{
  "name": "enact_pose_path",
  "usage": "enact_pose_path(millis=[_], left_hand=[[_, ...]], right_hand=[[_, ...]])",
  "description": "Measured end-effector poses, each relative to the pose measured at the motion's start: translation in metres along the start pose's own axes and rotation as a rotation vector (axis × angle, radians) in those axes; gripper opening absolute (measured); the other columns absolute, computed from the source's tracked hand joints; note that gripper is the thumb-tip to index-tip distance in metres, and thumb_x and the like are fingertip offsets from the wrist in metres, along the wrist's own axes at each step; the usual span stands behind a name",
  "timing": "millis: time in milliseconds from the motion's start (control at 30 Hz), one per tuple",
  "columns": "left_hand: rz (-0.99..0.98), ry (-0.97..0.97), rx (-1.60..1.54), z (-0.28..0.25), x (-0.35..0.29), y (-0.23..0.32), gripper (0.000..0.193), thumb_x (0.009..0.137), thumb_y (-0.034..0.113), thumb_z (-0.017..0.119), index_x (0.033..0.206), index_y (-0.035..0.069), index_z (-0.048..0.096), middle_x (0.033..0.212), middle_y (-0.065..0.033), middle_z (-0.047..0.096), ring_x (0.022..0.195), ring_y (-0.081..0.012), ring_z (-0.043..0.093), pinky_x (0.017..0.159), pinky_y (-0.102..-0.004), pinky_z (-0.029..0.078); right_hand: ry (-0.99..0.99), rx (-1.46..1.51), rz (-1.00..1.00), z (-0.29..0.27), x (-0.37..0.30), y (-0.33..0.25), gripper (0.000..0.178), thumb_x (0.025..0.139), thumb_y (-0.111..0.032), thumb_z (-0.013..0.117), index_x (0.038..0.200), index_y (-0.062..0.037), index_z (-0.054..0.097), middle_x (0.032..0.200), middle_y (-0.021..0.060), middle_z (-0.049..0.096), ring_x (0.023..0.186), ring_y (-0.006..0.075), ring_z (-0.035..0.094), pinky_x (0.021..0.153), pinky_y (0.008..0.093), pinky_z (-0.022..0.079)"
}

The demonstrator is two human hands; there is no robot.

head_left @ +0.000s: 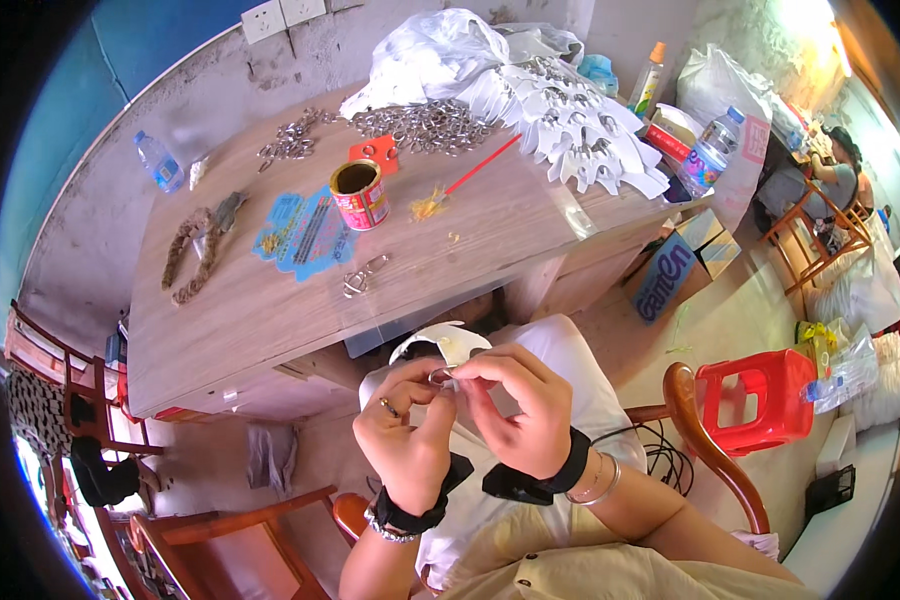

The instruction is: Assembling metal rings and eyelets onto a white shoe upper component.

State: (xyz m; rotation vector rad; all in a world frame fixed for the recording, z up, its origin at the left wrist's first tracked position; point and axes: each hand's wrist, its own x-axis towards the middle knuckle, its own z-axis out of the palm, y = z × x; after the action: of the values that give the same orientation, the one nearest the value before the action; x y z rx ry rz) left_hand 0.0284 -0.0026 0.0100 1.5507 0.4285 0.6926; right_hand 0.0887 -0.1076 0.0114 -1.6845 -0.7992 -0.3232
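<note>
Both grips (450,378) on metal ring (440,376)

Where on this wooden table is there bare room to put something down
Bare wood runs along the table's near edge, in front of the metal clasp. More lies between the tin can and the white pieces. The far side is crowded with metal rings.

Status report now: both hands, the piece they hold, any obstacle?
Left hand and right hand both pinch a small metal ring on a white piece. Held over lap, below wooden table edge. Nothing blocking.
</note>
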Motion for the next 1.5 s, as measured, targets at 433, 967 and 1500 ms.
enact_pose_path(millis=[433,967,1500], left_hand=[[0.217,-0.001,0.226,0.021,-0.003,0.005,0.006,0.07,0.0,0.068,0.072,-0.005,0.065,0.091,-0.0124,0.07,0.073,-0.0202,0.067,0.067,-0.029,0.052],[-0.036,-0.097,0.02,-0.004,-0.001,0.008,0.007,0.071,0.0,0.063,0.071,-0.005,0.067,0.092,-0.0108,0.071,0.074,-0.016,0.065,0.068,-0.027,0.049],[0.196,-0.01,0.16,0.003,-0.01,0.012,0.004,0.07,-0.004,0.063,0.074,-0.006,0.065,0.094,-0.0125,0.069,0.075,-0.0168,0.066,0.069,-0.0266,0.052]], right_hand=[[-0.001,0.115,0.151,-0.004,0.003,0.005,0.009,0.087,0.006,0.049,0.093,0.0,0.049,0.081,0.0111,0.05,0.067,0.0206,0.05,0.062,0.0307,0.042],[-0.092,-0.237,-0.319,-0.016,0.001,0.014,0.052,0.061,0.011,0.067,0.111,-0.0052,0.068,0.086,0.0079,0.059,0.069,0.0226,0.059,0.06,0.0319,0.049],[0.043,0.005,-0.047,-0.006,-0.001,-0.002,0.027,0.071,0.013,0.064,0.093,-0.0029,0.069,0.087,0.0106,0.064,0.072,0.02,0.062,0.065,0.0271,0.049]])
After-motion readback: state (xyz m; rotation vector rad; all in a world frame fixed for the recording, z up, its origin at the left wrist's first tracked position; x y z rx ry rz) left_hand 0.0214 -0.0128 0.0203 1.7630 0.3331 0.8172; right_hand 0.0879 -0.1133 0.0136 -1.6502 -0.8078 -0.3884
